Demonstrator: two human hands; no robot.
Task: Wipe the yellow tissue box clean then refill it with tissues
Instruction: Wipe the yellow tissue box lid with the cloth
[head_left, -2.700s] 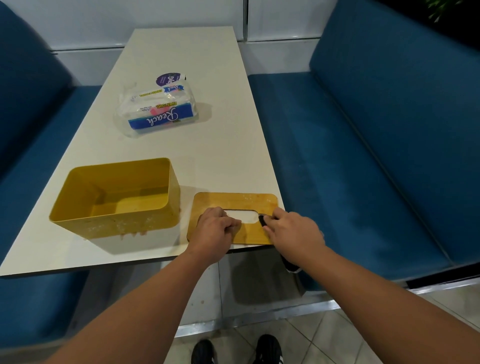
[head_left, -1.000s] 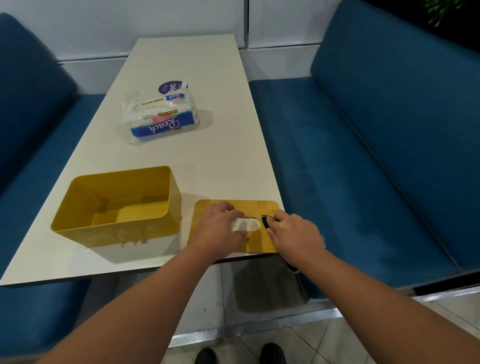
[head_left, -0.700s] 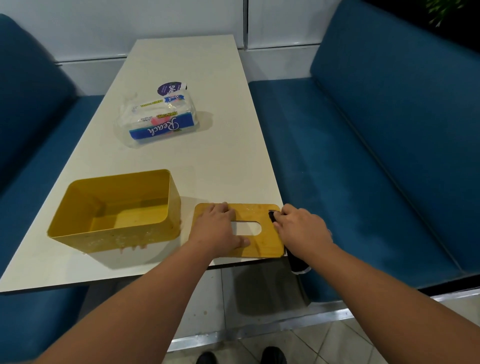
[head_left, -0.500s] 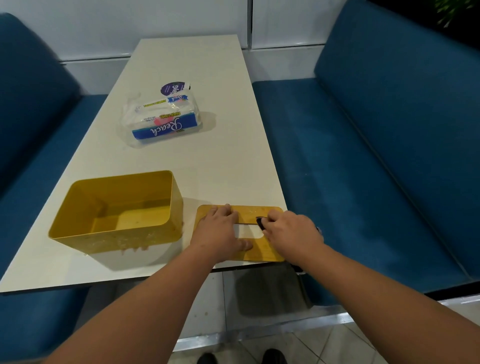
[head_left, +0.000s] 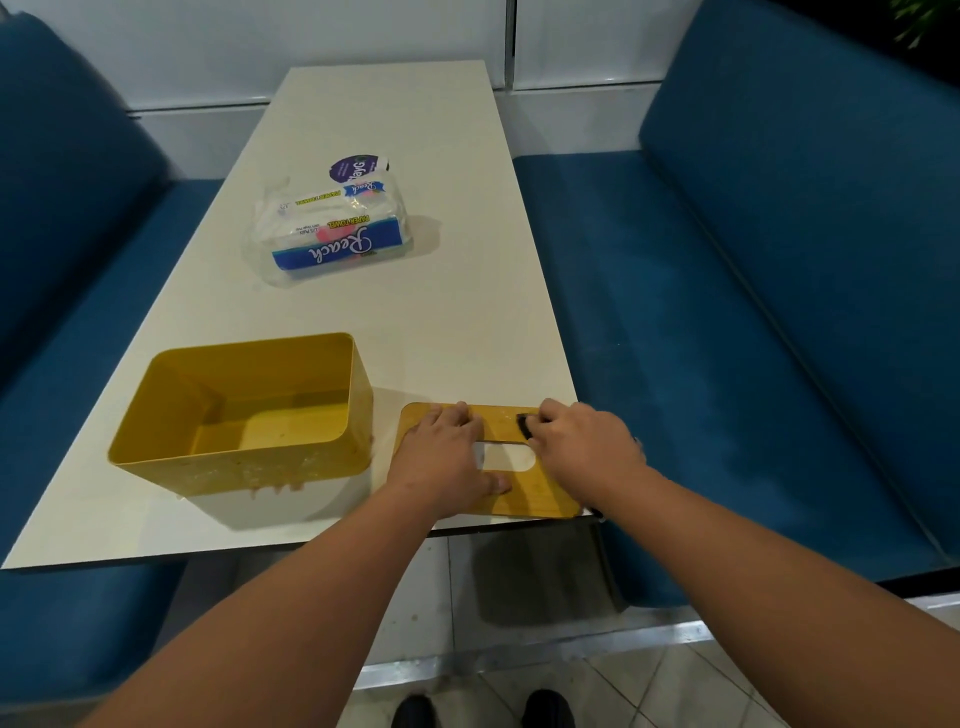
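Yellow tissue box (head_left: 244, 415) sits open and empty at lower left of the tabletop (head_left: 415, 130), its lid (head_left: 540, 493) flat just right of it at the near edge. Your left hand (head_left: 447, 457) presses flat on the lid; your right hand (head_left: 582, 447) pinches a dark cloth (head_left: 523, 423) against the lid's far strip. Tissue pack (head_left: 332, 228) lies well apart, upper centre.

One view only — a wide-angle camera worn on the head, looking forward and steeply down. Both hands, the left (head_left: 447, 457) and the right (head_left: 587, 447), sit close below centre; the counter (head_left: 415, 119) stretches away beyond them — floor and shoes (head_left: 483, 709) beneath them.
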